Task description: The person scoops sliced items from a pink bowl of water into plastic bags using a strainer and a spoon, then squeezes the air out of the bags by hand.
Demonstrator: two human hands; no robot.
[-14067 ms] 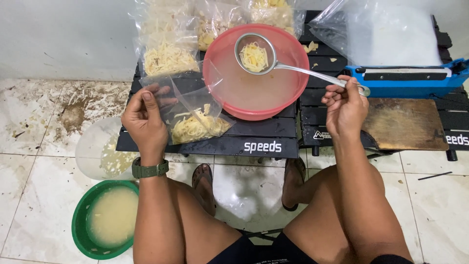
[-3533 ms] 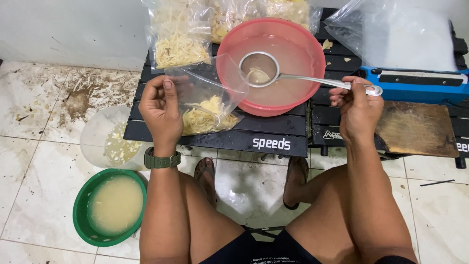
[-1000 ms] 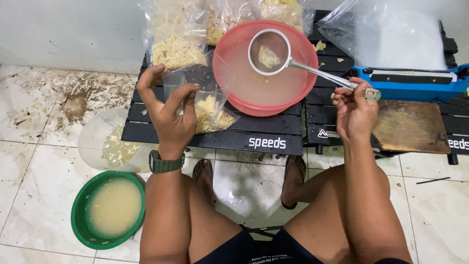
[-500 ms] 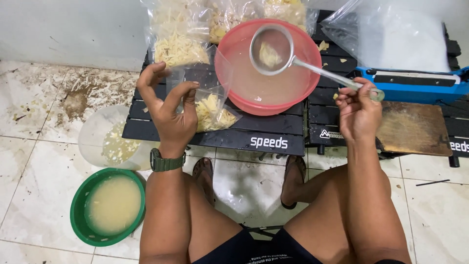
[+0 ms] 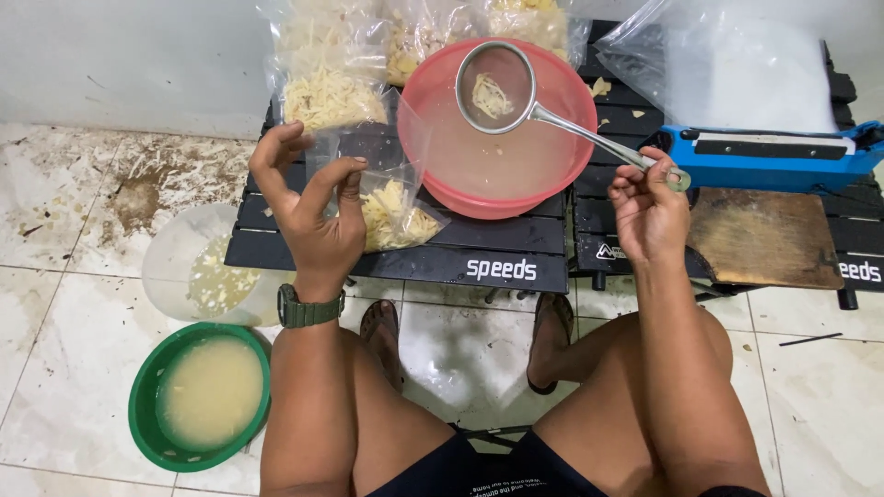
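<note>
My left hand point(image 5: 318, 216) pinches the half-filled clear bag point(image 5: 391, 198) open on the counter point(image 5: 479, 262). My right hand point(image 5: 649, 207) grips the strainer point(image 5: 497, 87), lifted over the red basin point(image 5: 502, 179) with a small scoop. Several filled bags point(image 5: 327, 78) stand behind; this one needs more.

2 hands: left point(image 5: 318, 216) fingers spread, right point(image 5: 647, 207) clenched

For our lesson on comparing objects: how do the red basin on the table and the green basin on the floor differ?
The red basin sits on the black table; the green basin rests on the tiled floor. The red one looks larger, with a metal strainer held over it; nothing is over the green one, which holds cloudy yellowish liquid. Both are round.
</note>
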